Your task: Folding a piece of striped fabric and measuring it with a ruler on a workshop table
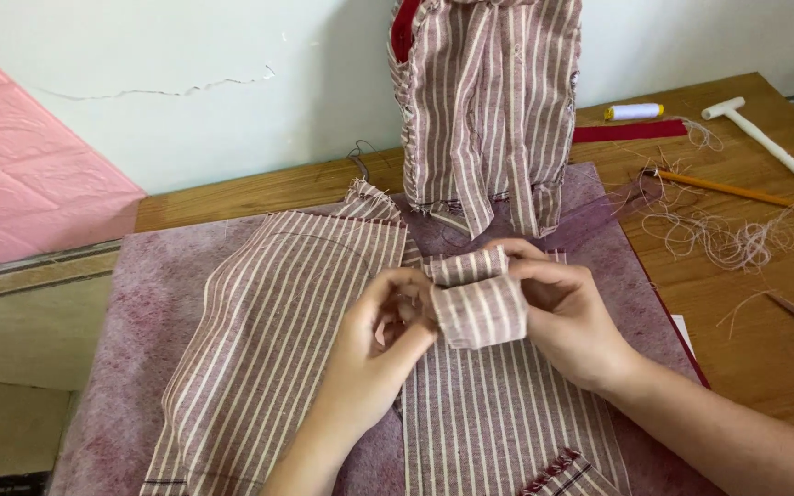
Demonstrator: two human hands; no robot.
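A small folded strip of maroon-and-white striped cloth [477, 301] is held up just above the work surface, between the two hands and near the middle of the view. The right hand [567, 317] is clenched on the strip's right end, thumb on top and fingers curled beneath. The left hand [380, 344] is closed on the strip's left edge with its fingertips pinched together; whether a needle or pin is held there cannot be told, since the fingers hide it.

Beneath the hands, two larger striped panels [273, 340] are laid flat on a mottled purple felt mat [130, 367], which is spread over a wooden table [746, 303]. An upright striped piece [489, 110], shaped like a half-made bag, is stood against the white wall behind. To the right, a spool of pale thread [634, 112], a strip of red fabric [629, 131], a white mallet [760, 140], an orange pencil [737, 191] and a tangle of loose threads [723, 239] are seen on the bare wood.

The step in hand is judged to be the folding and shaping of the small strip, its edges being turned in and pressed between the fingers. For the next move, a firm pinch on the fold is called for, so that the layers are kept aligned and the stripes matched while the piece is brought down toward the panels
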